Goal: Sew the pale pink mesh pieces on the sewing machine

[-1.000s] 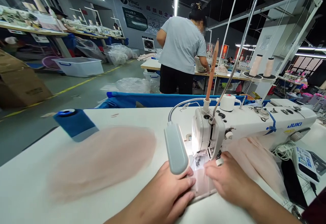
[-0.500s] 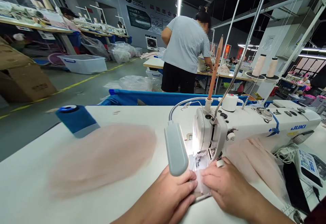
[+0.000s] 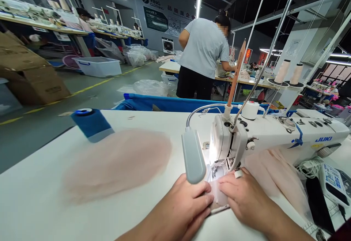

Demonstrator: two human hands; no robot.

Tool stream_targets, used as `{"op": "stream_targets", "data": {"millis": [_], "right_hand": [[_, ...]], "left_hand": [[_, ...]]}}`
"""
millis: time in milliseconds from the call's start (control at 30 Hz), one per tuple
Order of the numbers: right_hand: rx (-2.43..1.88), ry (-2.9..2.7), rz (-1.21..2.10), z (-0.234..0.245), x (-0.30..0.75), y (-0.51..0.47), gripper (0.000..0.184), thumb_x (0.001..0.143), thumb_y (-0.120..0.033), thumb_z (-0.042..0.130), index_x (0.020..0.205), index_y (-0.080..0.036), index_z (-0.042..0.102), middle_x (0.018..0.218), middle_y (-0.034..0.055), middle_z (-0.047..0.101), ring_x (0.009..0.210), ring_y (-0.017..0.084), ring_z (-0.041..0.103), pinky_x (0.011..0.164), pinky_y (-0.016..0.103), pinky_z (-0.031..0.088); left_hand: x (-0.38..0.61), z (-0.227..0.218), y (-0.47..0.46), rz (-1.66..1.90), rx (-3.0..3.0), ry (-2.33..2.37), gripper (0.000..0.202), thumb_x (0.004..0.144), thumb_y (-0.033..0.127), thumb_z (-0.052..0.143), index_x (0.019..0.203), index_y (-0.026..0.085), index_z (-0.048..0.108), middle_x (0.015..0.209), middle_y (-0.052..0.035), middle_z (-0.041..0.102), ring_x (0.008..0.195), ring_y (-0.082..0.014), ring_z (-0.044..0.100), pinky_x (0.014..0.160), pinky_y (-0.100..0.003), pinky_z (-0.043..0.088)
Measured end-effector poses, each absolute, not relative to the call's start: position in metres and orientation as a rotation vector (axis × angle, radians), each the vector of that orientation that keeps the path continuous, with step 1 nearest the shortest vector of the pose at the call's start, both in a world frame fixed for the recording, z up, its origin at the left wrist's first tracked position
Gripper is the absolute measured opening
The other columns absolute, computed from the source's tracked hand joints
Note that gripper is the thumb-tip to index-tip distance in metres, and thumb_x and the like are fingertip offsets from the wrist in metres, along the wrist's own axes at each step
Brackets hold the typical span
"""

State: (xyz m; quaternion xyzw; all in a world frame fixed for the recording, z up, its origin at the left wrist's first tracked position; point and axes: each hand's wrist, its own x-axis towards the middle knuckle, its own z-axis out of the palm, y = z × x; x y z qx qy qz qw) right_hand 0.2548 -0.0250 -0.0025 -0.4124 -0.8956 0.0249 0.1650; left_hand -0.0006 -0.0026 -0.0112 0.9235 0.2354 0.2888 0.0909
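Since one second ago, the right hand (image 3: 245, 197) is sitting closer to the left hand (image 3: 189, 204), and the whole scene is lying farther right in the view. Both hands are resting at the front of the white sewing machine (image 3: 270, 136), near the needle area. Between them, a sheer pale fabric strip (image 3: 217, 195) is lying on the machine bed, with its far end reaching toward the presser foot. Fingers of the left hand are lying close together and bending onto the strip's left edge; those of the right hand are curling together at its right edge. Whether either hand is clamping the strip or only pressing it down, I cannot tell.

A gray lamp (image 3: 193, 157) is hanging over the left hand, partly hiding it. To the left, sheer pink fabric (image 3: 123, 164) is spreading over the white table (image 3: 41, 200), and a blue thread cone (image 3: 90, 124) is standing at its far left edge. To the right, more pink cloth (image 3: 285, 184) is lying beyond the right hand, beside a black flat object (image 3: 319, 204) and a white control box (image 3: 335, 182). At the far side, a person in a gray shirt (image 3: 204, 47) is bending over another table (image 3: 170, 66).
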Motion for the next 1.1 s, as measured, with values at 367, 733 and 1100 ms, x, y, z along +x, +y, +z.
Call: {"op": "stream_targets", "data": {"millis": [367, 733, 1100], "right_hand": [[-1.224, -2.465, -0.033, -0.003, 0.255, -0.019, 0.031, 0.084, 0.001, 0.063, 0.102, -0.023, 0.072, 0.117, 0.0045, 0.082, 0.097, 0.027, 0.063, 0.085, 0.036, 0.051], [-1.012, -2.511, -0.007, -0.006, 0.254, -0.022, 0.029, 0.096, -0.001, 0.063, 0.109, -0.025, 0.073, 0.106, 0.0041, 0.080, 0.101, 0.026, 0.067, 0.095, 0.039, 0.053], [-1.118, -2.451, -0.024, -0.006, 0.251, -0.018, 0.036, 0.085, 0.003, 0.058, 0.107, -0.023, 0.073, 0.117, 0.0042, 0.081, 0.095, 0.026, 0.064, 0.088, 0.038, 0.055]], "left_hand": [[0.003, -0.013, 0.002, 0.870, 2.796, 0.859, 0.036, 0.107, 0.012, 0.044, 0.102, 0.023, 0.078, 0.101, -0.0072, 0.076, 0.090, -0.0267, 0.065, 0.087, -0.044, 0.051], [-0.002, -0.020, 0.010, 0.945, 2.771, 0.875, 0.034, 0.107, 0.014, 0.044, 0.105, 0.024, 0.077, 0.109, -0.0071, 0.079, 0.097, -0.0279, 0.066, 0.093, -0.045, 0.052], [-0.003, -0.029, 0.023, 1.010, 2.732, 0.953, 0.033, 0.109, 0.020, 0.044, 0.112, 0.026, 0.076, 0.111, -0.0073, 0.079, 0.103, -0.0301, 0.067, 0.097, -0.045, 0.052]]}}
